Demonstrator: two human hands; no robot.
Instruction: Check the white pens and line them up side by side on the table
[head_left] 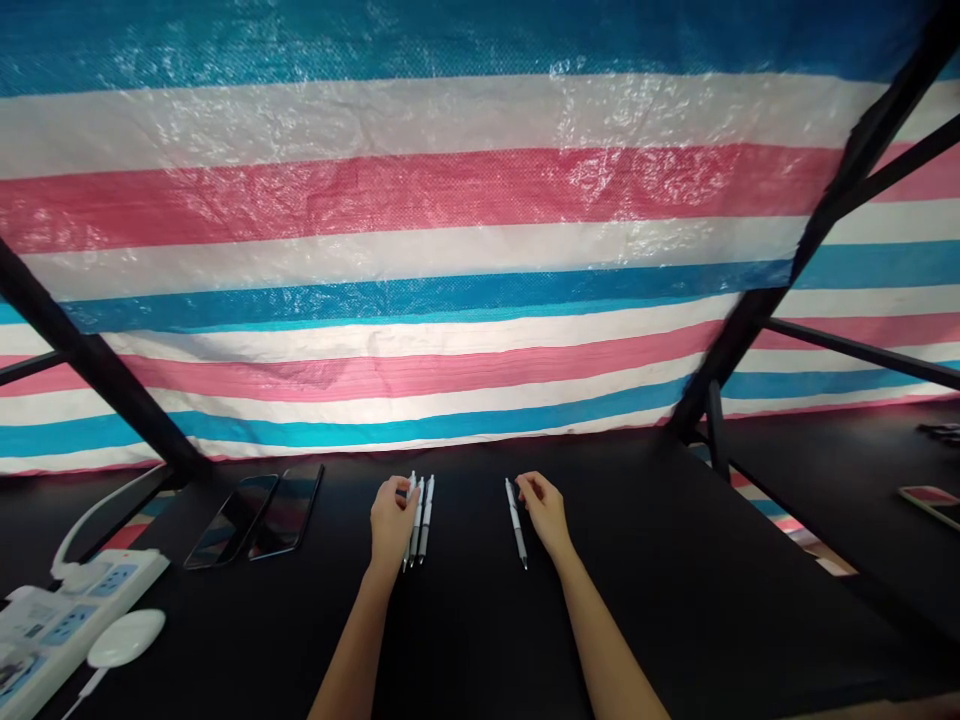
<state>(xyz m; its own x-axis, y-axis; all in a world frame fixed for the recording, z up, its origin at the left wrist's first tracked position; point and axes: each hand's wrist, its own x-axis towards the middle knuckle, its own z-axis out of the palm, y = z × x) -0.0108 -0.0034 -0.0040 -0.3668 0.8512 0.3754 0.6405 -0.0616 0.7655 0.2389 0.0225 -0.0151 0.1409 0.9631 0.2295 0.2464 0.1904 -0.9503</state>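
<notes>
Three white pens (420,520) lie side by side on the black table (645,580), pointing toward me. My left hand (391,525) rests beside them, its fingers touching the leftmost pen near its top. A single white pen (515,522) lies apart to the right. My right hand (544,510) sits just right of it, fingertips touching its upper end. Neither pen is lifted off the table.
Two dark phones (255,515) lie at the left. A white power strip (56,620) and a white round puck (126,638) sit at the near left corner. A striped tarp (450,250) hangs behind, with black frame bars (787,260). Another phone (930,497) lies far right.
</notes>
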